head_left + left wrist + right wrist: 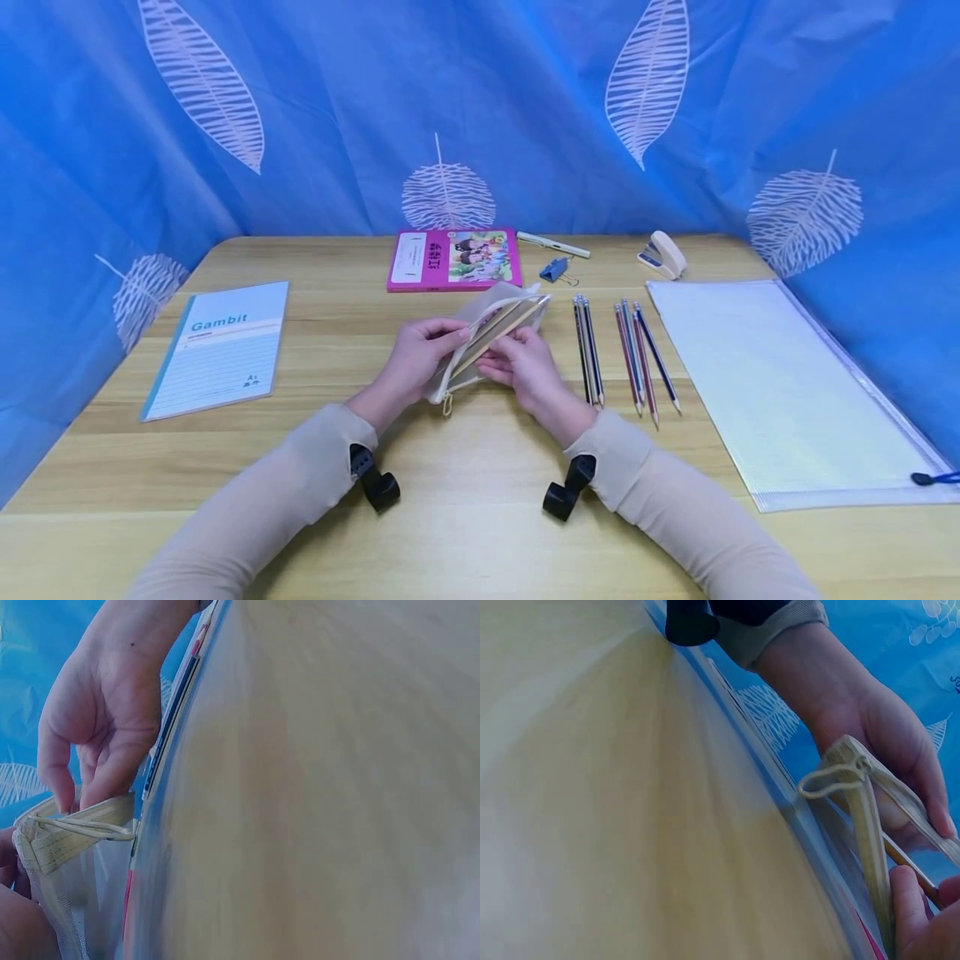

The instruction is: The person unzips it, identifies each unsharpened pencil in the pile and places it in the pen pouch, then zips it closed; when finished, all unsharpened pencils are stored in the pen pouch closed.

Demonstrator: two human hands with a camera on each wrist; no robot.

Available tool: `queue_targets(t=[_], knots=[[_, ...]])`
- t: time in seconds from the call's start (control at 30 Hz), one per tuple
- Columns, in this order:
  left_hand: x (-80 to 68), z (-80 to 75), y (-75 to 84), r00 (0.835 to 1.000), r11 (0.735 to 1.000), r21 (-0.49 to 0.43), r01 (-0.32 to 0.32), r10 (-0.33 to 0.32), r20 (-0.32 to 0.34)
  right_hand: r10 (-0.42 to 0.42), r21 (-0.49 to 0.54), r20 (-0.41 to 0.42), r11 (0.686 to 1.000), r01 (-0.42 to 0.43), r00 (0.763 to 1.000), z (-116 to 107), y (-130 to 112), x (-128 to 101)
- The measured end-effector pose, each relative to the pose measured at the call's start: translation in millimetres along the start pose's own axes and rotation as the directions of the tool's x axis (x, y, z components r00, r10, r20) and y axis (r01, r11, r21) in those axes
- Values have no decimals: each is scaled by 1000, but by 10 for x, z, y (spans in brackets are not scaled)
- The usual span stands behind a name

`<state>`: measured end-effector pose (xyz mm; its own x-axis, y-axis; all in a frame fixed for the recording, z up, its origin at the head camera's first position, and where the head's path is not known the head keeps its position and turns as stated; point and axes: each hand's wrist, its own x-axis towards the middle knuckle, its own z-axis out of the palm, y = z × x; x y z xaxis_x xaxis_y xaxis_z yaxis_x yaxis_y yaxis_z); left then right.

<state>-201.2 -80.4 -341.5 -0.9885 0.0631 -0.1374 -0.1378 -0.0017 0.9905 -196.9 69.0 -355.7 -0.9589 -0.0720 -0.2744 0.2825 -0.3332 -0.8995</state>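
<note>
Beige, the pouch (486, 310) was pinched by the left hand (418, 354). The right hand (528, 372) reached inside, grip unclear; a steady mouth seemed needed next.

head view: bright, fairly crisp | counter (472, 496): pale glare near front centre, soft shadows beside sleeves (251, 492) | wrist views: dimmer, hazier, counter grain blurred
</note>
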Motion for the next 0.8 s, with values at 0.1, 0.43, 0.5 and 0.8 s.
queue_targets(t=[0.1,0.43,0.5,0.8], knots=[[4,37,-9,1000,1000,-16,-21,21,-11,-3,5,5,1000,3,1000,34,29,-5],[41,73,-49,999,998,-47,-30,28,-35,7,-21,13,1000,-7,1000,69,58,48],[51,64,-65,999,998,-66,-24,22,-28,14,-29,24,999,-14,1000,70,62,69],[28,58,-62,997,997,-66,-36,40,63,57,-87,111,995,-47,992,44,72,176]])
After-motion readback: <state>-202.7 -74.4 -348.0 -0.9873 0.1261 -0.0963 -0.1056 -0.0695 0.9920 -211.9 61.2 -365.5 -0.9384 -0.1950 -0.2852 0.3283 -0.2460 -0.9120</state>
